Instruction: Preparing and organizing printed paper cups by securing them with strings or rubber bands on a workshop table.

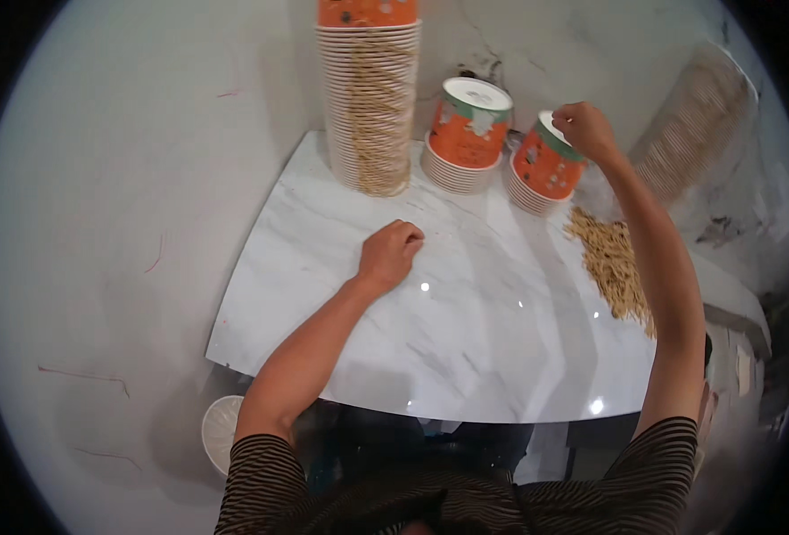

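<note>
My right hand (584, 131) reaches to the far right of the table, its fingers pinched at the white bottom of an upside-down paper cup (550, 165). That cup is orange with a green band and tops a short nested stack. Over the middle of the white marbled table (466, 357), my left hand (392, 256) is closed with its fingers curled; whatever may be inside is hidden. Left of the right-hand stack, another upside-down orange paper cup (468, 134) tops a similar short stack.
A tall stack of nested paper cups (368, 116) rises at the back left. Small tan strips (610, 267) lie heaped by my right forearm. Beyond them leans a cup stack in a clear plastic sleeve (693, 125). A white bin (222, 430) stands below the table's left front corner.
</note>
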Action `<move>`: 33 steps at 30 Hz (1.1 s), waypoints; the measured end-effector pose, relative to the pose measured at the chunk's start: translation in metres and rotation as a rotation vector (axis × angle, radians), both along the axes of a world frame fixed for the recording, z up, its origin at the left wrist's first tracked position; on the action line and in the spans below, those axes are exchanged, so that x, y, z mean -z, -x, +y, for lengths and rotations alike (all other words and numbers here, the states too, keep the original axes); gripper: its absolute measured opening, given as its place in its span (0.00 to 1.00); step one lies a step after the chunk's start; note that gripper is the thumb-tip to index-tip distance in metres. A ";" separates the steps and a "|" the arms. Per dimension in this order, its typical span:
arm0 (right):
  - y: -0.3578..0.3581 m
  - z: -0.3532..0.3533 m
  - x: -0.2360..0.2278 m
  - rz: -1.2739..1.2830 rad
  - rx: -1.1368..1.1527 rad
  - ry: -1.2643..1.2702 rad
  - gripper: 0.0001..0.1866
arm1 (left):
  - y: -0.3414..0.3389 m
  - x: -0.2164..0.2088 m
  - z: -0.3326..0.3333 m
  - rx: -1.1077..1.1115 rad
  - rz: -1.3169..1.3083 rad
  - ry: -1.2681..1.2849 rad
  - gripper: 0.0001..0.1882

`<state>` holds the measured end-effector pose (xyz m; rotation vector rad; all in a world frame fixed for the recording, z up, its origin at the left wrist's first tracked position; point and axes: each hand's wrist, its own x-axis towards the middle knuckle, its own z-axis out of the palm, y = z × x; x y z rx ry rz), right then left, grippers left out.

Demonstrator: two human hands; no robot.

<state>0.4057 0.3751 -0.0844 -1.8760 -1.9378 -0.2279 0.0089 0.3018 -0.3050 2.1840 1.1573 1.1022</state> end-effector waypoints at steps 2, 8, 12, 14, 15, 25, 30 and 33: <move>-0.015 -0.020 0.016 -0.165 -0.024 -0.144 0.15 | 0.002 -0.002 -0.001 -0.009 0.017 0.016 0.04; -0.016 -0.043 0.039 -0.090 -0.001 -0.108 0.12 | -0.005 -0.008 -0.007 -0.028 0.131 -0.014 0.05; -0.018 -0.046 0.039 -0.012 0.036 -0.118 0.11 | -0.043 -0.019 -0.009 0.159 0.202 -0.256 0.08; -0.024 -0.048 0.041 -0.038 0.019 -0.159 0.10 | -0.086 -0.029 -0.013 0.266 0.207 -0.311 0.10; -0.022 -0.046 0.040 -0.065 -0.014 -0.216 0.09 | -0.104 -0.028 -0.011 0.294 0.189 -0.352 0.11; -0.014 -0.042 0.048 -0.106 -0.036 -0.276 0.07 | -0.217 -0.001 0.024 0.283 0.200 -0.492 0.26; -0.021 -0.043 0.052 -0.081 -0.017 -0.275 0.08 | -0.227 -0.001 0.029 0.312 0.171 -0.469 0.31; -0.020 -0.038 0.053 -0.058 -0.019 -0.263 0.09 | -0.226 -0.006 0.030 0.311 0.206 -0.495 0.31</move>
